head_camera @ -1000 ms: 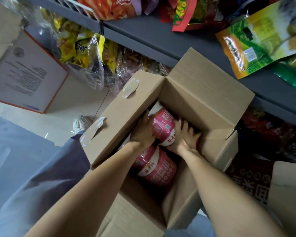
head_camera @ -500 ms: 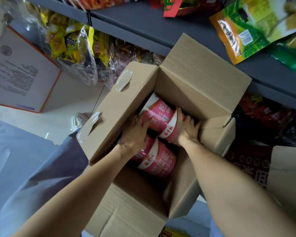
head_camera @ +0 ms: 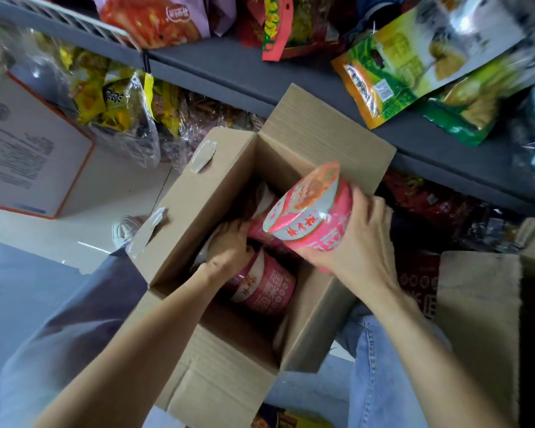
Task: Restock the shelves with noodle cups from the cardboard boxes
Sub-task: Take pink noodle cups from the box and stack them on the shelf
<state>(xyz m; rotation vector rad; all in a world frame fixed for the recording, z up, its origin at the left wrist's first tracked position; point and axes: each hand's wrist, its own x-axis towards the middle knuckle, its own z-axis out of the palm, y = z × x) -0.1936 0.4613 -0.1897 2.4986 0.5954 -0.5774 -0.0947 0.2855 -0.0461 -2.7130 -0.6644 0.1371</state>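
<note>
An open cardboard box (head_camera: pixel 198 193) stands on the floor below the grey shelf (head_camera: pixel 235 72). My right hand (head_camera: pixel 357 242) grips a pink noodle cup (head_camera: pixel 315 205), tilted on its side and raised above the box's right rim. My left hand (head_camera: pixel 230 245) is down inside the box, fingers curled on another pink noodle cup (head_camera: pixel 257 231) that is mostly hidden. A third pink cup (head_camera: pixel 266 288) lies on its side lower in the box.
Snack bags fill the shelf: a green-yellow bag (head_camera: pixel 414 63) overhangs its edge at the right, clear bags of yellow packs (head_camera: pixel 115 103) sit at the left. A second cardboard box (head_camera: pixel 479 319) stands at the right. A white printed carton (head_camera: pixel 28 149) is at the left.
My right hand has lifted one pink cup out of the box, up and to the right. My left hand has stayed inside and shifted onto another cup.
</note>
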